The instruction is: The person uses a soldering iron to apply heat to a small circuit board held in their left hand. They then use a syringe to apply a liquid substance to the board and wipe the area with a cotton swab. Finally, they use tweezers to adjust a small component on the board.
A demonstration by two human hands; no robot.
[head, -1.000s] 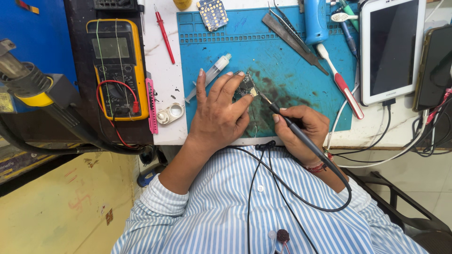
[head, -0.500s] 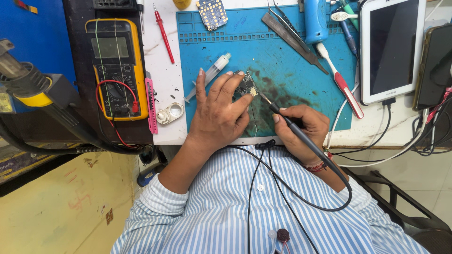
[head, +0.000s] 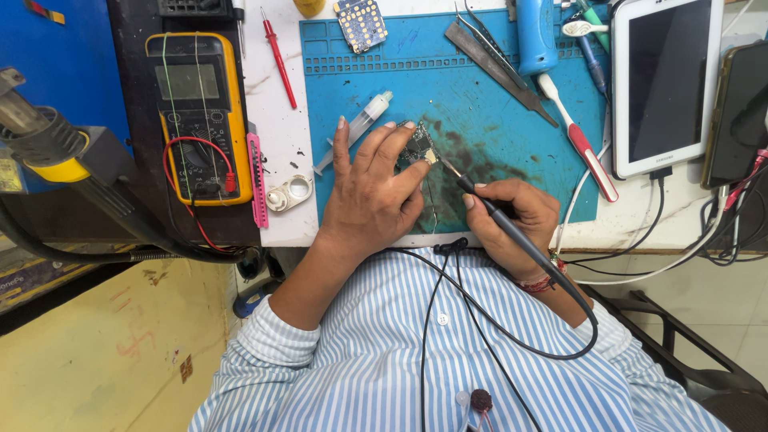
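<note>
My left hand [head: 372, 192] lies on the blue work mat [head: 496, 88], its fingers pressing down a small dark circuit board [head: 418, 148]. My right hand [head: 512, 220] grips a black soldering iron [head: 488, 210] like a pen. The iron's metal tip touches the board's right edge. A black cable runs from the iron's handle down across my striped shirt. Most of the board is hidden under my left fingers.
A clear syringe [head: 358, 128] lies left of my left hand. A yellow multimeter [head: 196, 112] with red lead sits at the left, a hot-air tool [head: 48, 144] beyond it. Tweezers [head: 500, 64], a toothbrush [head: 580, 144], a white tablet [head: 668, 80] and a phone [head: 740, 112] lie right.
</note>
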